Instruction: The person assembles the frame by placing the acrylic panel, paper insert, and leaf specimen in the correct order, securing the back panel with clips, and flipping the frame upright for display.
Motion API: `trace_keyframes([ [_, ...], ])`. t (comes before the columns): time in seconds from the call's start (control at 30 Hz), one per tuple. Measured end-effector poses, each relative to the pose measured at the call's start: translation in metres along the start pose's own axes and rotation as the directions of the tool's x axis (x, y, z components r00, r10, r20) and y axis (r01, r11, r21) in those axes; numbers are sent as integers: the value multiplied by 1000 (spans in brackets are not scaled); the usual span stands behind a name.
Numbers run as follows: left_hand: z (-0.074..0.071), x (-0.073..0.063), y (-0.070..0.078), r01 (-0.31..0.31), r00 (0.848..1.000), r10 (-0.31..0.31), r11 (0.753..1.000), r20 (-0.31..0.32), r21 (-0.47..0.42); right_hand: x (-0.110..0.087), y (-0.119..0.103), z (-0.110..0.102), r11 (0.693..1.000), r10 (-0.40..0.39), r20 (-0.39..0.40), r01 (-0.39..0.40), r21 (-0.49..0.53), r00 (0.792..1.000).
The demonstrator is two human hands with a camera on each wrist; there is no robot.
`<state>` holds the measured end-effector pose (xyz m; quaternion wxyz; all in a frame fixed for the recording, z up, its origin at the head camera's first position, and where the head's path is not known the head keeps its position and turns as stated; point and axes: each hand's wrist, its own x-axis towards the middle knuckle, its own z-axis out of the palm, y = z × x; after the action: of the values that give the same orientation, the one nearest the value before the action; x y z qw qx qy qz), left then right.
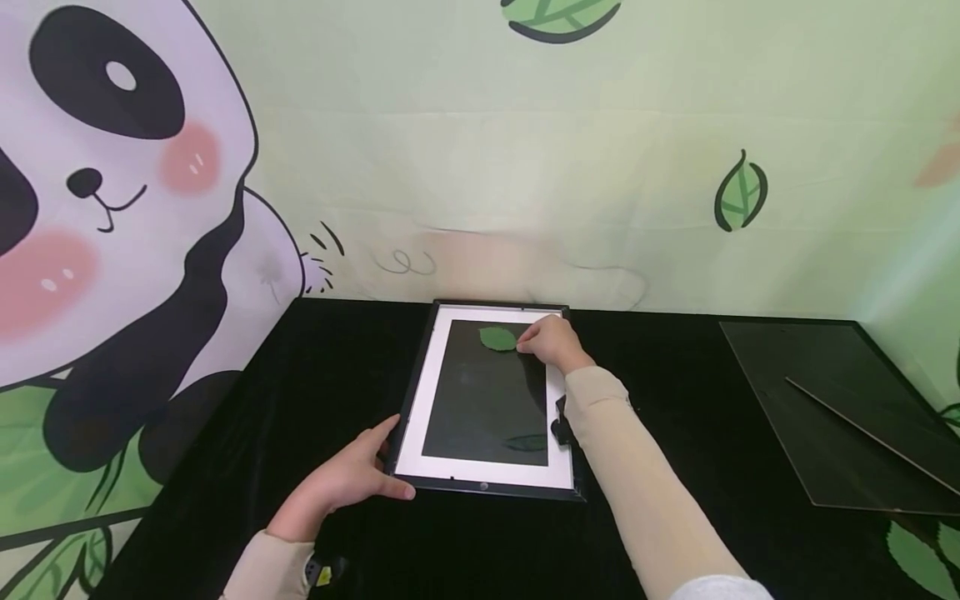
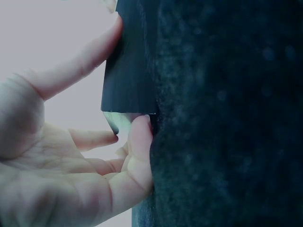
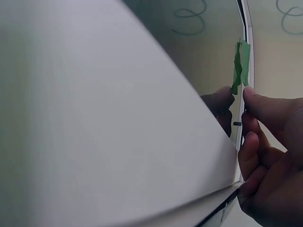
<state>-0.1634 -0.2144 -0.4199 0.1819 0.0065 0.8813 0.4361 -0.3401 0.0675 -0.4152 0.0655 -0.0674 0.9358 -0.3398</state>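
Note:
A black picture frame with a white inner border lies on the black cloth, its dark glassy middle facing up. My left hand grips the near left corner, thumb at the front edge and a finger along the left side. The left wrist view shows curled fingers right at that corner. Over the frame's far right part, my right hand pinches a green leaf by one end between thumb and fingertips. The right wrist view catches the leaf edge-on, with its reflection beside it.
On the right lies a dark flat panel with a thin strip across it. Green leaves are at the bottom right corner. Behind the table hangs a backdrop printed with a panda and leaves.

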Motion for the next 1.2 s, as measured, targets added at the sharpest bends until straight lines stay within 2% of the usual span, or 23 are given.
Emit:
trace_keyframes([
  [0.43,3,3,1,0,1000,0,1000,9,1,0,5,-1,1000,12,-20,-12,-23,1000],
  [0.67,4,3,1,0,1000,0,1000,14,-4,-6,4,-11,1000,-29,3,29,-7,1000],
  [0.83,4,3,0,10,1000,-10,1000,7,11,-9,1,-29,996,-64,30,62,64,997],
  [0.97,3,3,0,5,1000,-5,1000,4,16,-14,0,-49,993,-91,37,88,80,995],
  [1.2,1,1,-1,-6,1000,6,1000,4,8,-40,5,-91,985,-139,7,137,103,990],
])
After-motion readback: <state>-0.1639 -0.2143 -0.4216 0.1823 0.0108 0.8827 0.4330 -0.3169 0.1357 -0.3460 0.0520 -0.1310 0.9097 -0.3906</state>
